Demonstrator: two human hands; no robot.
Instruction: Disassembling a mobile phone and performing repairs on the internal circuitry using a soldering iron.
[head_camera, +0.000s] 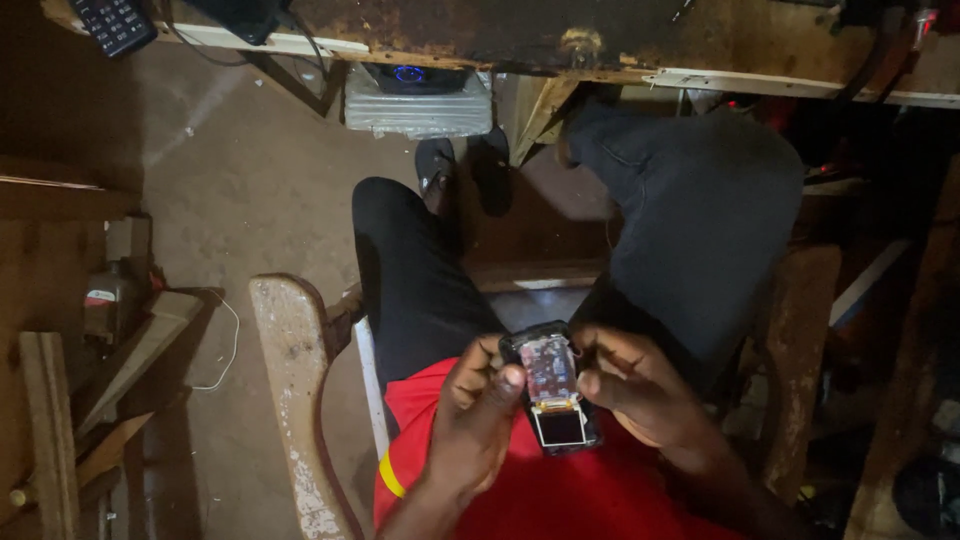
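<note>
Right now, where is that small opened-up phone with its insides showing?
In the head view, the opened phone sits low and centre, held between the left hand and right hand, above the person's lap and red shirt.

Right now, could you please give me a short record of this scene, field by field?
Setting: dim workshop, seen from above, person seated on a wooden bench
Held item: small opened phone with its circuit board exposed and a small dark screen
Left hand: grips the phone's left edge, thumb on the board
Right hand: grips the phone's right edge, thumb at the board
Clothing: red shirt, dark trousers
Ahead: worn wooden worktable; a keypad phone lies at its left end
Under the table: grey box with a blue ring light
</note>
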